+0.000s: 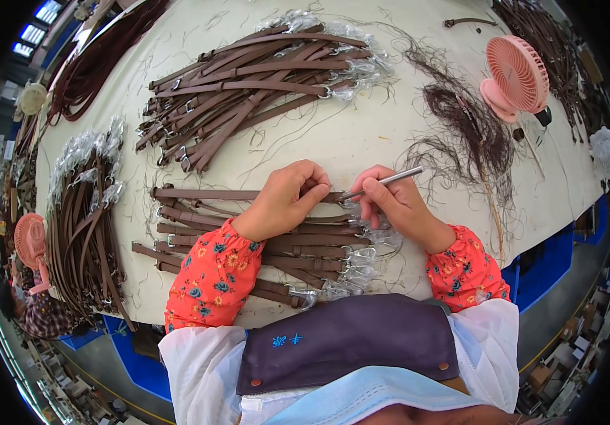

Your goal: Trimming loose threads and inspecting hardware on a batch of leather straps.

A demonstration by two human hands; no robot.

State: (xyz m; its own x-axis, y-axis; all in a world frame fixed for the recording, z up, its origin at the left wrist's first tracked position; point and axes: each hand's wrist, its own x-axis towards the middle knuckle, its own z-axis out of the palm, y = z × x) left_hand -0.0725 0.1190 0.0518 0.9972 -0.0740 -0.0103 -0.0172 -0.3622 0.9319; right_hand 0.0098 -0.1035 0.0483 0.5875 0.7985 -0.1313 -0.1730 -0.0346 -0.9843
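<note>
My left hand is closed in a pinch at the right end of a brown strap, which lies across the table. Between the fingers of my right hand is a slim silver metal rod-shaped tool. It slants down to the left, its lower end close to the strap's end by my left fingertips; whether it touches cannot be made out. Below my hands lie several more brown straps with metal buckles, in a row, their right ends in clear plastic wrapping.
A large pile of wrapped straps lies beyond my hands, another bundle at left. Dark loose thread is heaped at right near a pink fan. Another pink fan stands far left. Blue bins sit below the table edge.
</note>
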